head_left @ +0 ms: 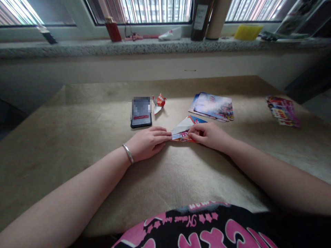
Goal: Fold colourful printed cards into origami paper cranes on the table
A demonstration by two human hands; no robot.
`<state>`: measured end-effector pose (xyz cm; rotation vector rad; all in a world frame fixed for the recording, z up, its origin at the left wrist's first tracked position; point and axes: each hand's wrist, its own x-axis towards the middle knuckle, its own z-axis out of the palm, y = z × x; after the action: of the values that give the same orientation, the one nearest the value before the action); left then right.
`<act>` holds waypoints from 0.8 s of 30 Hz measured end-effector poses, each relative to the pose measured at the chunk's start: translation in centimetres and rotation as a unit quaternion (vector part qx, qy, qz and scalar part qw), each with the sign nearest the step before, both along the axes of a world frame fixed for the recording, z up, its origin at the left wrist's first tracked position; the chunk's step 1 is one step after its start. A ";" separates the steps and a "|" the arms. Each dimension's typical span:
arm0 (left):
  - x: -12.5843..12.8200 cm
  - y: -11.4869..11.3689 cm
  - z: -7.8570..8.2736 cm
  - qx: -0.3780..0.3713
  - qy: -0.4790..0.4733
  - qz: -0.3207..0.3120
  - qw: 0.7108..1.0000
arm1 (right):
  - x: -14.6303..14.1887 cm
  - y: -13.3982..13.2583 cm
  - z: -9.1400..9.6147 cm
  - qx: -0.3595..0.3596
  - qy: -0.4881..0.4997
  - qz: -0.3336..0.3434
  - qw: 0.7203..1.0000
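A folded sheet of printed paper (182, 130) lies on the table in front of me, with white, orange and blue parts showing. My left hand (151, 142) rests flat with its fingers stretched out, the fingertips touching the paper's left tip. At the paper's right side, my right hand (207, 134) pinches a folded edge between thumb and forefinger; the hand covers part of the sheet. Behind the left hand stands a small origami bird (159, 102) in orange and white, beside a black phone (141, 113) with its screen up.
A stack of printed sheets (213, 106) lies behind my right hand. Several colourful red and pink packets or cards (282, 111) are at the table's far right. On the windowsill (85, 49) stand a red bottle (113, 30), a dark bottle (200, 20) and a yellow block (248, 32).
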<state>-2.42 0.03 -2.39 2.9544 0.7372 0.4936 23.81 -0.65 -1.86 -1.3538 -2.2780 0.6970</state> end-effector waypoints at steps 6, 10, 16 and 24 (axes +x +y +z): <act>0.0 -0.4 0.3 0.011 0.027 0.020 0.999 | -0.2 0.4 -0.3 0.031 -0.015 -0.019 0.999; 0.1 -0.5 0.6 0.024 0.048 0.004 0.999 | -0.4 0.6 -0.4 0.068 -0.020 -0.033 0.997; 0.2 -0.5 0.4 0.040 0.045 0.002 0.998 | -0.2 1.3 -1.0 0.175 -0.082 -0.015 0.981; 0.1 -0.4 0.4 -0.006 0.016 0.007 1.000 | -0.1 2.1 -1.5 0.174 -0.078 0.015 0.982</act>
<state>-2.27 -0.40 -1.94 2.9544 0.7604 0.4410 23.69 1.43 -3.32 -1.2434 -2.4050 0.1894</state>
